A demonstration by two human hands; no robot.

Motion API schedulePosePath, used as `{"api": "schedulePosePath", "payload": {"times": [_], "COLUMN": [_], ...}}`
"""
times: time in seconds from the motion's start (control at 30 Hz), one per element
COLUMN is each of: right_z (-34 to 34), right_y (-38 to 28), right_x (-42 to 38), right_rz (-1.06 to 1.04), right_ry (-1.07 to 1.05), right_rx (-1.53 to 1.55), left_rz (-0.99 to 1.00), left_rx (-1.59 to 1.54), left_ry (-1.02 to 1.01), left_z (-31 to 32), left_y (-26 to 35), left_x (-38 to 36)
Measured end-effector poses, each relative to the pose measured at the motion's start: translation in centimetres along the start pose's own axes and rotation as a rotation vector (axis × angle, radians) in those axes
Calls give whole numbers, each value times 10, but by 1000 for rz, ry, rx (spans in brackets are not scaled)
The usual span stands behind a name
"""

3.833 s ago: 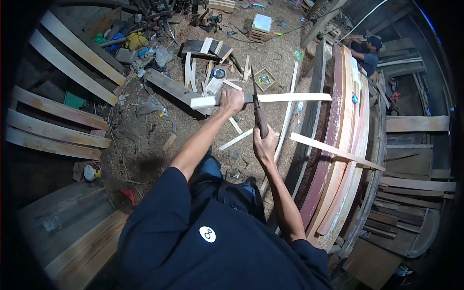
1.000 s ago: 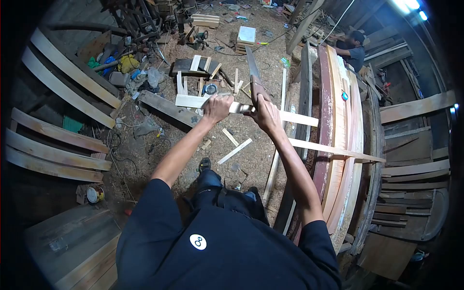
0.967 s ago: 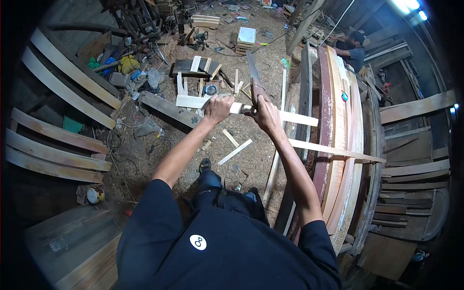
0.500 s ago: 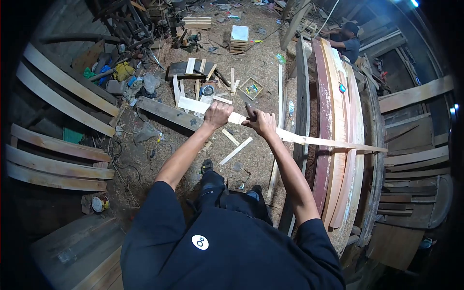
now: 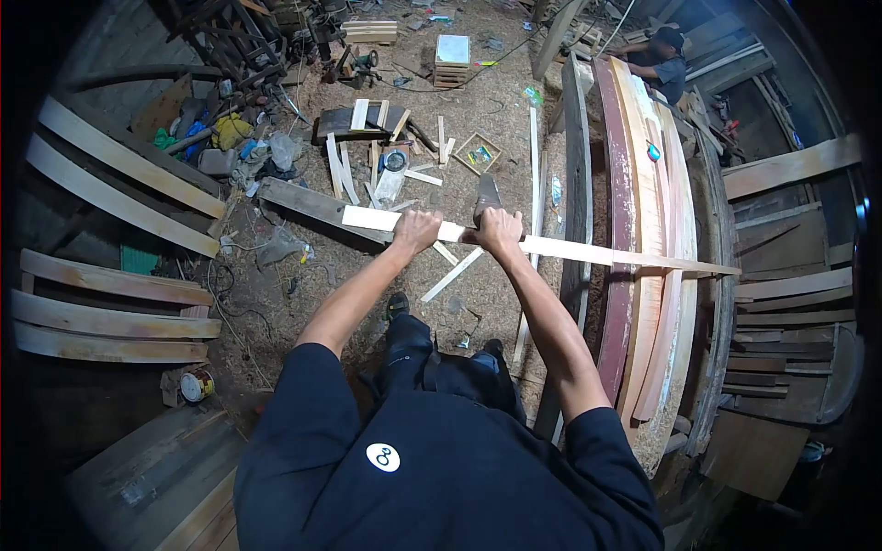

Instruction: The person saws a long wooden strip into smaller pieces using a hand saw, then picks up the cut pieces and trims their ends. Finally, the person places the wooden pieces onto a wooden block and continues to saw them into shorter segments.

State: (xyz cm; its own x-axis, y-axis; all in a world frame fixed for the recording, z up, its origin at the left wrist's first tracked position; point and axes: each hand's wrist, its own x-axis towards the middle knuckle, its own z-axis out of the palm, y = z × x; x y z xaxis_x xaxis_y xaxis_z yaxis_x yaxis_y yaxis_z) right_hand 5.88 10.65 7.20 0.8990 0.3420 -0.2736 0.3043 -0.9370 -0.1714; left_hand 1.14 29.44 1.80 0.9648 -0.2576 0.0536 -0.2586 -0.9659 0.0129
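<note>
My left hand (image 5: pixel 418 230) is wrapped round a long pale wooden strip (image 5: pixel 570 250) near its left end. The strip runs to the right and rests across the long boards (image 5: pixel 648 275). My right hand (image 5: pixel 499 230) is closed on the dark handle of a tool, against the strip, just right of my left hand. The tool's grey blade (image 5: pixel 488 191) points forward, away from me; it looks like a saw or large knife, but its edge is too small to tell.
Offcuts (image 5: pixel 452 275) and a small wooden frame (image 5: pixel 477 153) lie on the floor. A dark beam (image 5: pixel 322 213) lies ahead on the left. Curved boards (image 5: pixel 119 308) stand at the left. Another person (image 5: pixel 669 69) is at the back right.
The tool's blade now shows more fully and points forward above my right hand. My left hand has shifted slightly right and nearer to me along with the strip.
</note>
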Motion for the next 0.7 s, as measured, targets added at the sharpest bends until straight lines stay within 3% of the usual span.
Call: {"api": "schedulePosePath", "payload": {"times": [0.17,0.3,0.37,0.53,0.63,0.7], "right_z": [3,-8,-1,-3,-5,-4], "right_y": [3,13,22,25,28,29], "right_x": [0,-16,-20,-35,-36,-40], "right_rz": [23,-82,-167,-255,-343,-366], "right_ry": [-16,-47,82,113,126,157], "right_rx": [-73,10,123,194,120,142], "left_rz": [-51,-23,34,93,92,78], "left_rx": [-8,-89,-144,-190,-178,-199], "left_ry": [17,43,68,132,36,-188], "left_z": [10,5,-3,-15,-32,-44], "left_y": [13,3,-3,-5,-4,-5], "left_x": [-5,-3,-4,-10,-6,-2]}}
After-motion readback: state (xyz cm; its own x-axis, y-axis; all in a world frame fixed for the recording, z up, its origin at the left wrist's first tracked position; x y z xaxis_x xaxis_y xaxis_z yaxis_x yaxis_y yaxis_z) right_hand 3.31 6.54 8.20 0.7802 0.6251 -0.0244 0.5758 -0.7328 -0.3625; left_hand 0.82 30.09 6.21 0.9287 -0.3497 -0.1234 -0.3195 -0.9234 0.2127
